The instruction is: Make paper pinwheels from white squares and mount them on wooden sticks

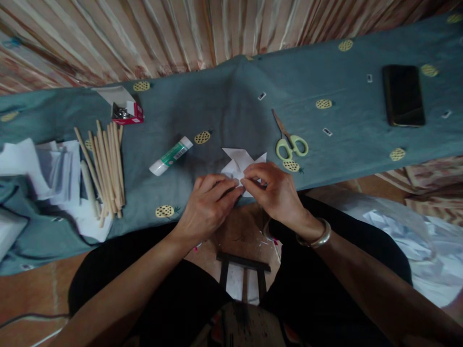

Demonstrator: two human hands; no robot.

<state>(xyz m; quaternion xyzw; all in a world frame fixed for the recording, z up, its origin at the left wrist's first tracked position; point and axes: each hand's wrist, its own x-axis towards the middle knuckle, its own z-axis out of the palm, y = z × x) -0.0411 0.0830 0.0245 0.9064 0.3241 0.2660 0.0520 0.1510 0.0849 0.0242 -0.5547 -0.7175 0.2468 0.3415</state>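
pinwheel-shaped white paper (237,159) sits right at the near edge of the teal cloth (231,101), straight ahead of the person, and both hands are on it now! left hand (213,200) comes in from the lower left, forearm slanting up and inward, back of the hand turned up, fingers bent and pointing right toward the middle of the paper. its thumb and forefinger are narrow, holding the paper's near side at the tips. over to the right hand (277,190), forearm running up from the lower right, wrist ringed by a silver bangle (320,234), knuckles arched high, fingers curling left. thumb and forefinger make a tight pinch on the paper near its centre, and the two hands' fingertips are all but meeting there! whether anything small sits between those tips, you cannot tell; the fingers cover it. pointed flaps show beyond the knuckles, one on the far left side, another poking out above the right hand. around the action: green-handled scissors (289,144) just beyond the right hand, blades pointing away, and a glue stick (171,155) lying tilted beyond the left hand, with a bundle of wooden sticks (108,166) farther left.
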